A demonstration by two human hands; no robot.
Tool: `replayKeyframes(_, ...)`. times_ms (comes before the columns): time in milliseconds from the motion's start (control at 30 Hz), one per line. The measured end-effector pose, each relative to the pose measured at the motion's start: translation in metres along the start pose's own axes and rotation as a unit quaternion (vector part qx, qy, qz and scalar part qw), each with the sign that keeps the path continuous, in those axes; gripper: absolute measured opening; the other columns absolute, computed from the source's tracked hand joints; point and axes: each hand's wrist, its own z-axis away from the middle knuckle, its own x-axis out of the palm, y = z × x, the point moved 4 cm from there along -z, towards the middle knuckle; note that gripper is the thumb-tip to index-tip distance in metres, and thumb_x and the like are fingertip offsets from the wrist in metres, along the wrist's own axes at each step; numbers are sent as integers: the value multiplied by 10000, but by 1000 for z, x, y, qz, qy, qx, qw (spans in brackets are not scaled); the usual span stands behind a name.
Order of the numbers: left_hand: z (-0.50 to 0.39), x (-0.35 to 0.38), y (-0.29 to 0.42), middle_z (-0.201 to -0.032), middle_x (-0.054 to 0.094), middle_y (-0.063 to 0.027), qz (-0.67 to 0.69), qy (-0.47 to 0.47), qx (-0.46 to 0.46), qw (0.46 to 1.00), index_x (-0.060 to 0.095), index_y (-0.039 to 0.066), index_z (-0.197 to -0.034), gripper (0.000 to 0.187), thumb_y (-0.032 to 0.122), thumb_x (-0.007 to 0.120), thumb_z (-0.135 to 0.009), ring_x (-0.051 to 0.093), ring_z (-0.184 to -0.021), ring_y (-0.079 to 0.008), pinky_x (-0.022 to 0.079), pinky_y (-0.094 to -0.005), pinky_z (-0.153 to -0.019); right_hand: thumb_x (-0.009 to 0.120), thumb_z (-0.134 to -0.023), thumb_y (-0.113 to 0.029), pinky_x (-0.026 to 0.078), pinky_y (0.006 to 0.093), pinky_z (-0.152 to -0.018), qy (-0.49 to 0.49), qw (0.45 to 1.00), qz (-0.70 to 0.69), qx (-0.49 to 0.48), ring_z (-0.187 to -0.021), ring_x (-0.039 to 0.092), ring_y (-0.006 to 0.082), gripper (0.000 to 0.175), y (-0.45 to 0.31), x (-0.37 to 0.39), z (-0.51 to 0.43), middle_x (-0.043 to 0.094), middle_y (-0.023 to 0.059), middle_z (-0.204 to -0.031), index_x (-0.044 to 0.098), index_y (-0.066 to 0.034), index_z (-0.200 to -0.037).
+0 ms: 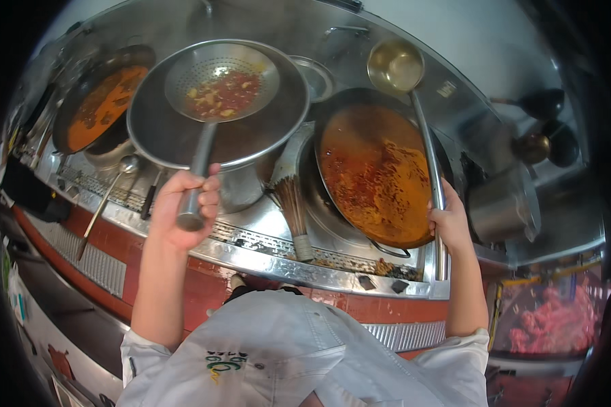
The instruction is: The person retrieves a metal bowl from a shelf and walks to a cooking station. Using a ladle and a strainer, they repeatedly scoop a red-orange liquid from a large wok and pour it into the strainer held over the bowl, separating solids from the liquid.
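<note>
My left hand [186,208] is closed round the handle of a perforated metal strainer [175,91]. Red and yellowish bits of food [229,94] lie in its bowl, which is over a wide steel pot [147,127]. On the right, my right hand [447,216] grips the long handle of a metal ladle [396,66]. That ladle's bowl is raised beyond the far rim of a black wok [343,99], and its handle crosses above the wok's right side. Orange-red oily liquid [382,188] with dark red bits fills much of the wok.
A bristle brush [293,213] leans between pot and wok. At the left are another wok [63,124] with orange liquid and a small ladle [102,203]. A steel pot [504,208] stands right of the wok; pink raw meat [557,320] lies at lower right.
</note>
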Motion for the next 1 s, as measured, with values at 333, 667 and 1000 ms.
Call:
replayKeyframes(333, 1, -2, 1, -827, 538, -65, -10, -15, 5, 1000, 500, -25, -1194, 370, 105, 488, -847, 555, -603, -151, 530, -289, -520, 586, -722, 12, 489, 473, -850, 95, 826, 548, 88, -977, 618, 416, 777, 122, -53, 22, 634, 281, -1059, 311, 36, -1448)
replayKeyframes(667, 1, -1, 3, -838, 538, -73, -10, -11, 3, 1000, 502, -34, -1193, 377, 110, 485, -844, 563, -615, -159, 530, -295, -530, 449, -726, 110, 411, 220, -397, -33, 876, -398, 272, -464, 442, 84, 436, 117, -25, 27, 481, 87, -788, 384, 8, -1146)
replayKeyframes(1000, 0, -4, 3, -815, 550, -59, -32, 9, 25, 999, 527, -19, -1166, 348, 108, 491, -844, 568, -605, -147, 537, -290, -521, 459, -755, 60, 439, 207, -402, -71, 773, -593, 212, -474, 457, 75, 497, 73, -31, 91, 461, 68, -799, 426, 75, -1250)
